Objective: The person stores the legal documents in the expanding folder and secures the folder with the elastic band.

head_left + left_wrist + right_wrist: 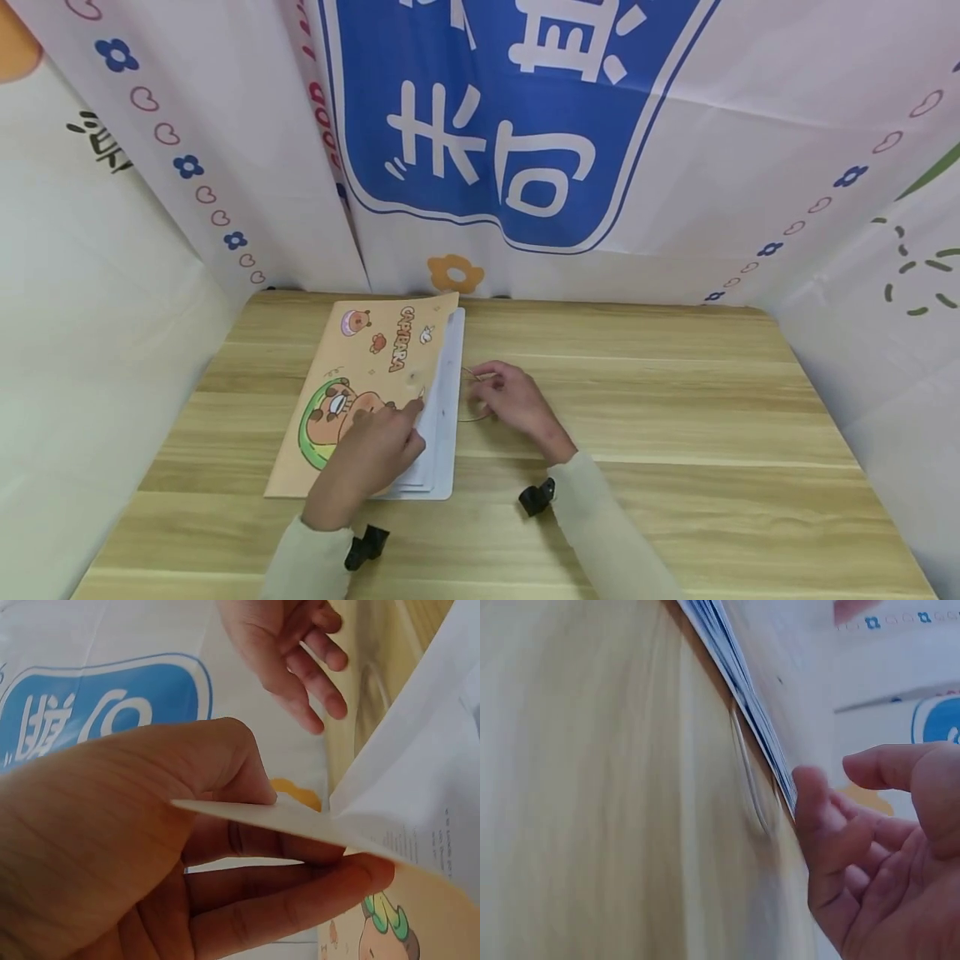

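Observation:
A tan folder (367,337) with capybara drawings and the word CAPYBARA lies on the left half of the table, its cover partly lifted along the right side. White sheets (448,400) show beneath that cover. My left hand (367,450) pinches the cover's edge (259,816) between thumb and fingers. Just right of the folder, my right hand (517,404) hovers with loosely bent fingers and grips nothing. A thin cord loop (748,776) sticks out from the folder's edge onto the wood. In the right wrist view, the fingers appear apart from the loop.
The wooden table (675,400) reaches under both arms and off to the right. Printed white cloth (660,208) hangs behind and at the sides, meeting the table's back edge. A small black camera (367,547) is on the left wrist, another (537,497) on the right.

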The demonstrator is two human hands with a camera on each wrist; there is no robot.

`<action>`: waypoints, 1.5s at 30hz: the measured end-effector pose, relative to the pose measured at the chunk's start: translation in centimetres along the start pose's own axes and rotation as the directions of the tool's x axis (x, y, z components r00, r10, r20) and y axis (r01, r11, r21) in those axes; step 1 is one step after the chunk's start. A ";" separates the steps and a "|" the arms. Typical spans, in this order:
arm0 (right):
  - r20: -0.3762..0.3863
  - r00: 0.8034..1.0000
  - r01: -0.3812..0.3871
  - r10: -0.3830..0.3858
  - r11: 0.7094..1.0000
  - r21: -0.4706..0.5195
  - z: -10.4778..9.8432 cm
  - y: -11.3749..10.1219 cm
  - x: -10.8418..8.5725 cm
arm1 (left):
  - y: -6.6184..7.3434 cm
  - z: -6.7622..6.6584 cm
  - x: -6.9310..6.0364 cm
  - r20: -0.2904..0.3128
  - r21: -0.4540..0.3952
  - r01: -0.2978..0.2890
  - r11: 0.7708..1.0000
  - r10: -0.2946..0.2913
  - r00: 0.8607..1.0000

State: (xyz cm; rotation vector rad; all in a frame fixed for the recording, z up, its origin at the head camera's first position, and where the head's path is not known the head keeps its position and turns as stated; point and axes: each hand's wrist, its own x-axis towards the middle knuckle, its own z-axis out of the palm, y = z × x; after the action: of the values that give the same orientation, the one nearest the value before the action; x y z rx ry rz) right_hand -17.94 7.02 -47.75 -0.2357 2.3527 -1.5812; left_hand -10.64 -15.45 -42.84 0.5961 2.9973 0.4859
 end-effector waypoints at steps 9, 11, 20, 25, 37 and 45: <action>-0.080 0.997 0.002 -0.020 0.975 -0.221 -1.7 1.1 -0.4 | 1.0 1.7 0.3 0.033 0.096 -0.006 0.995 0.003 0.999; -0.069 0.997 -0.002 -0.013 0.976 -0.217 -1.7 1.1 -0.4 | 1.2 1.9 0.5 0.042 0.109 0.003 0.994 -0.008 0.999; -0.012 1.000 0.008 -0.010 0.982 -0.189 -1.7 1.0 -0.5 | 1.6 2.7 1.0 0.058 0.152 0.017 0.988 -0.026 0.998; -0.012 1.000 0.002 -0.005 0.980 -0.201 -1.6 1.0 -0.5 | 1.5 3.0 1.0 0.098 0.142 0.038 0.989 -0.053 0.994; -0.024 1.000 -0.003 -0.003 0.967 -0.256 -1.5 0.8 -0.4 | -0.8 1.7 0.5 0.201 0.030 0.127 0.991 -0.131 0.971; -0.047 0.999 -0.006 -0.014 0.917 -0.399 -1.1 0.8 -0.5 | -3.3 0.3 0.9 0.222 -0.004 0.189 0.982 -0.183 0.958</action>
State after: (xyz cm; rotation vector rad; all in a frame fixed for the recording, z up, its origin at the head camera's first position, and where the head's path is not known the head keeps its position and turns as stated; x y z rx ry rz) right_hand -17.82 8.44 -48.05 -0.2902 2.6974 -1.1001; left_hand -12.65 -17.92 -44.20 0.3356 2.7943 0.4136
